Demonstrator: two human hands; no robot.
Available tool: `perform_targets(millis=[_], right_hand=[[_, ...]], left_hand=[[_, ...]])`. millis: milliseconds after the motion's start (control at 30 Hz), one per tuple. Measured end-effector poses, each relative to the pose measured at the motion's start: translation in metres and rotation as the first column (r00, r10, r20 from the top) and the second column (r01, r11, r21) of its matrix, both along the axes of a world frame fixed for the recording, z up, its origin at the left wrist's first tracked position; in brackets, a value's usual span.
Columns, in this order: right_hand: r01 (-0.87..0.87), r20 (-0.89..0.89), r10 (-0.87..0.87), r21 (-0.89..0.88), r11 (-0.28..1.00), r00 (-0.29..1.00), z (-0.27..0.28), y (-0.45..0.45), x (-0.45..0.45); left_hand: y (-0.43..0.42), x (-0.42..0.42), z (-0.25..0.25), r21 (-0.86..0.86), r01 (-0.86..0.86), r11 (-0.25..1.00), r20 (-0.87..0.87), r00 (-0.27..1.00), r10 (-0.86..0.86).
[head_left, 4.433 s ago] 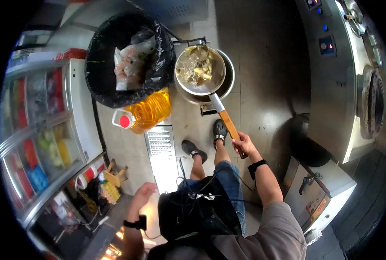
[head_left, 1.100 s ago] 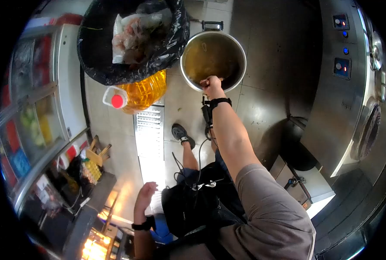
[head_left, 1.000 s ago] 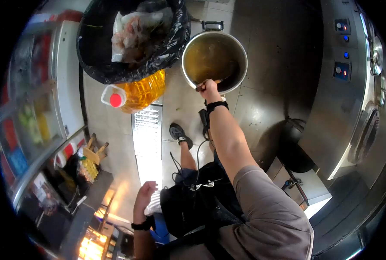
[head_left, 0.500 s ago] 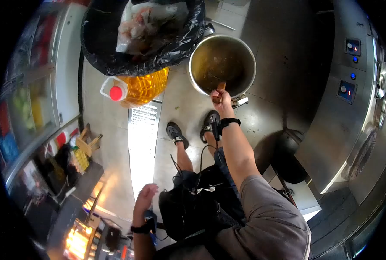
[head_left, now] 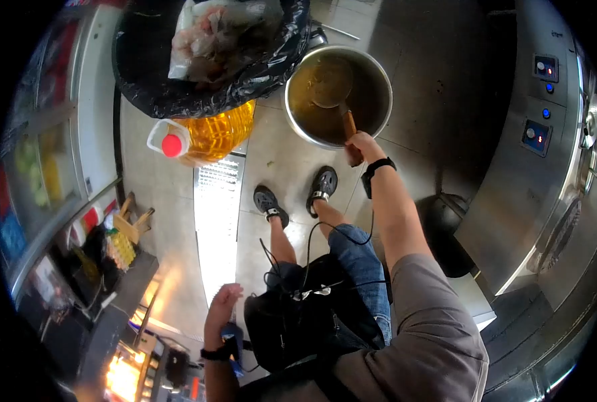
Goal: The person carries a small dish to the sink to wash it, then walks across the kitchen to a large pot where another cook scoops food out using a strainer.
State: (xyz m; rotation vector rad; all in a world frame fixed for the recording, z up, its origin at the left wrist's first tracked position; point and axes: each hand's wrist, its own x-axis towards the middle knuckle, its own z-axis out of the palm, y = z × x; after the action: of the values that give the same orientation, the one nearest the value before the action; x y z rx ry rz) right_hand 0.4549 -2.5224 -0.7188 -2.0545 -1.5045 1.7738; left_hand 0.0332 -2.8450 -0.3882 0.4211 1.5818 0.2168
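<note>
My right hand is closed round the wooden handle of a ladle. The ladle's wide round head lies inside a deep metal pot, in brownish liquid. The pot stands on the tiled floor in front of my feet. Low on the left, my left hand hangs beside a black bag on my lap, fingers loosely curled and nothing seen in them.
Left of the pot are a bin lined with a black bag and a jug of yellow oil. A metal floor grate runs nearby. At right stand a steel stove unit and a dark wok.
My right hand has moved right and slightly back toward the pot's near right rim. The ladle's round head now shows clearly in the pot. My left hand stays nearly still.
</note>
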Motion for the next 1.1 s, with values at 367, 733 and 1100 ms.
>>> perform_targets(millis=[367,733,1100], right_hand=[[-0.268,0.507,0.352,-0.233,0.935,0.787,0.034,0.054,0.025],[-0.156,0.169,0.249,-0.429,0.889,0.954,0.035,0.020,0.034],[-0.040,0.017,0.052,-0.428,0.903,0.998,0.081,0.004,0.055]], left_hand=[[0.012,0.003,-0.009,-0.005,-0.010,1.000,0.062,0.998,0.010],[0.007,0.001,-0.011,0.004,-0.065,0.998,0.086,0.994,0.064],[0.019,0.012,0.006,0.048,0.008,0.999,0.036,0.999,-0.010]])
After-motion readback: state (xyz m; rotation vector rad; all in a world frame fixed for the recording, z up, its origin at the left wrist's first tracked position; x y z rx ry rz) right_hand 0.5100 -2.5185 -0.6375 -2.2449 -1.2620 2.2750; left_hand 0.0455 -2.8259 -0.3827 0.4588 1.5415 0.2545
